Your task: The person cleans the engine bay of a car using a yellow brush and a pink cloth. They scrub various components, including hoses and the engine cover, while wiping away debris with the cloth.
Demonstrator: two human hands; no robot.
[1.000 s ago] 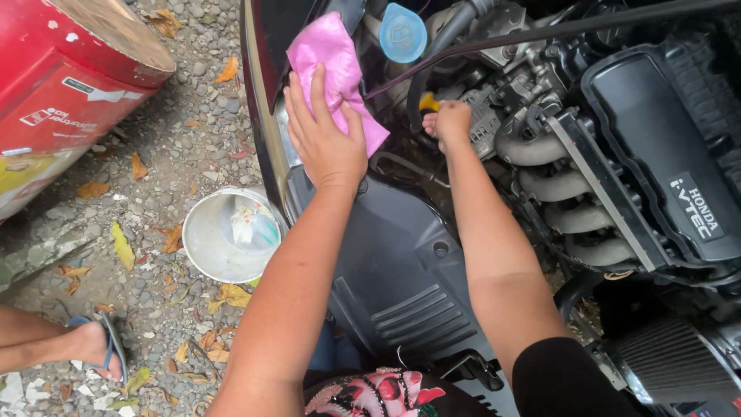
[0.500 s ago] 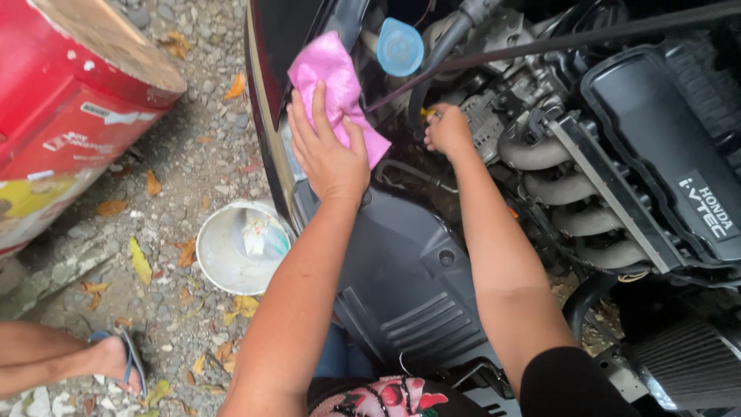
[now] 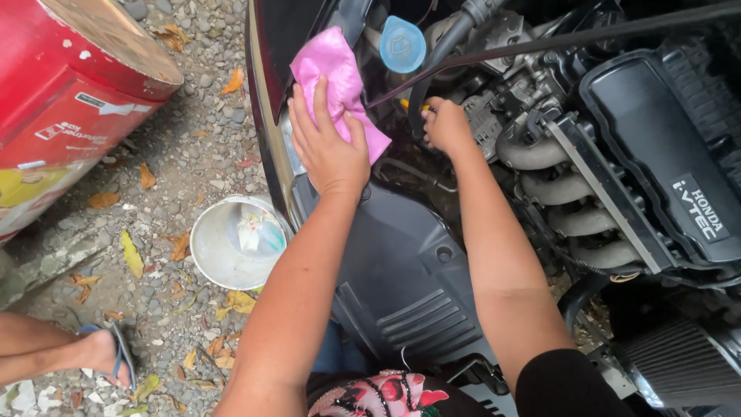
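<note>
The right hand (image 3: 445, 123) has its fingers curled tight around a small yellow handle (image 3: 404, 103), of which only a sliver shows past the knuckles, down among the hoses of the engine bay. The left hand (image 3: 328, 147) lies flat with fingers spread apart, pressing on a pink cloth (image 3: 333, 73) draped over the car's front edge, just to the left of that yellow handle. Just above the handle sits a round blue cap (image 3: 401, 44), and a thin dark rod (image 3: 556, 38) runs from near the handle up toward the right. Well to the right of the handle lies the black engine cover (image 3: 656, 139). Far left and below the handle, a white bucket (image 3: 231, 241) stands on the gravel, and another person's sandalled foot (image 3: 104, 355) rests beyond it
</note>
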